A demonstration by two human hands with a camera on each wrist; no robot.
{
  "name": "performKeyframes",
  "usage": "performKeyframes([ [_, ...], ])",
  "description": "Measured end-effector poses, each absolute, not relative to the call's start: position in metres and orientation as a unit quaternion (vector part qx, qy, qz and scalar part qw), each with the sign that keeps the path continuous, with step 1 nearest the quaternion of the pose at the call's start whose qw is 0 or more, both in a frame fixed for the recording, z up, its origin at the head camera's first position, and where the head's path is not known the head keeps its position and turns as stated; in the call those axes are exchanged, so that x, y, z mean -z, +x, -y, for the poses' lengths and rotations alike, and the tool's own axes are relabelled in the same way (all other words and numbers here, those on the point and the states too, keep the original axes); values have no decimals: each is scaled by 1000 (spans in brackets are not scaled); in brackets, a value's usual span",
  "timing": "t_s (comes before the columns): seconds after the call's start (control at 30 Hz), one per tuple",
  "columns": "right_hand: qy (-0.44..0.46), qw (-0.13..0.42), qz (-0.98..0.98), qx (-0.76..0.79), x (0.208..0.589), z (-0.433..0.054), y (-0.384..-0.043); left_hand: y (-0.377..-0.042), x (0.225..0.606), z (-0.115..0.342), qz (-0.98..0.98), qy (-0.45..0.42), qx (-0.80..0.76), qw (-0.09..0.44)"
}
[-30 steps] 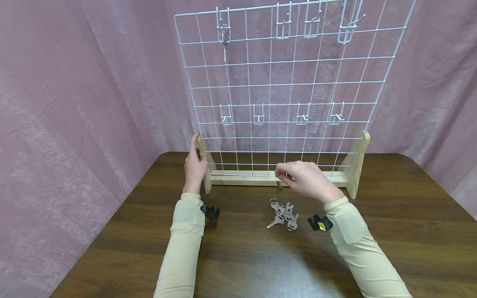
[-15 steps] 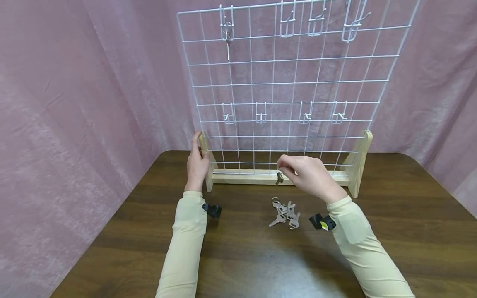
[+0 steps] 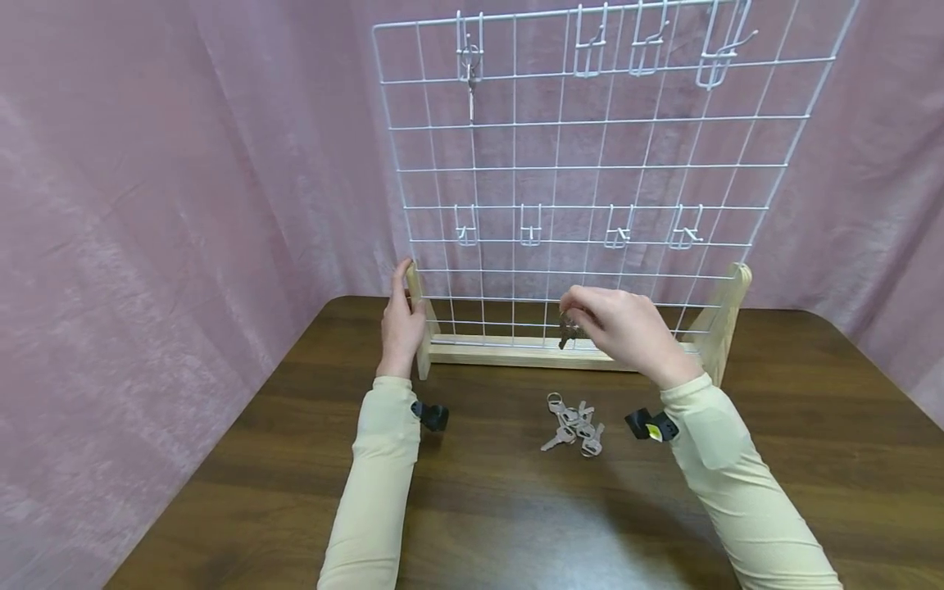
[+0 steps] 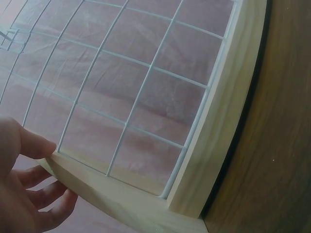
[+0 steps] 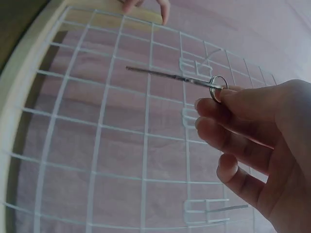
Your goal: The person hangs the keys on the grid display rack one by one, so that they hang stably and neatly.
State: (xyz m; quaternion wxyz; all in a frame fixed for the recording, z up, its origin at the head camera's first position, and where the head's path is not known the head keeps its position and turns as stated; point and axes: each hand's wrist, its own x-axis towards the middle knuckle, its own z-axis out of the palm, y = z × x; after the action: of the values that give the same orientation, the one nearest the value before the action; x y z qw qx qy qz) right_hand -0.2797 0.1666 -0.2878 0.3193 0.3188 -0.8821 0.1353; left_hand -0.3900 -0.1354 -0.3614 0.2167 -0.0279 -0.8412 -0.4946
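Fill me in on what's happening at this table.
A person's right hand holds a key by its ring in front of a white wire grid, not yet on a hook. The left hand grips the left side of the grid's wooden stand. One hanging key is on the top row's leftmost hook; several loose keys lie piled on the table.
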Motion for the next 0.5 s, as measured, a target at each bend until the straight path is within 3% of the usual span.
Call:
performKeyframes([
  [0.5,340,323,882,-54,205,-172,-293,-392,363,136,841,-30,490,227],
])
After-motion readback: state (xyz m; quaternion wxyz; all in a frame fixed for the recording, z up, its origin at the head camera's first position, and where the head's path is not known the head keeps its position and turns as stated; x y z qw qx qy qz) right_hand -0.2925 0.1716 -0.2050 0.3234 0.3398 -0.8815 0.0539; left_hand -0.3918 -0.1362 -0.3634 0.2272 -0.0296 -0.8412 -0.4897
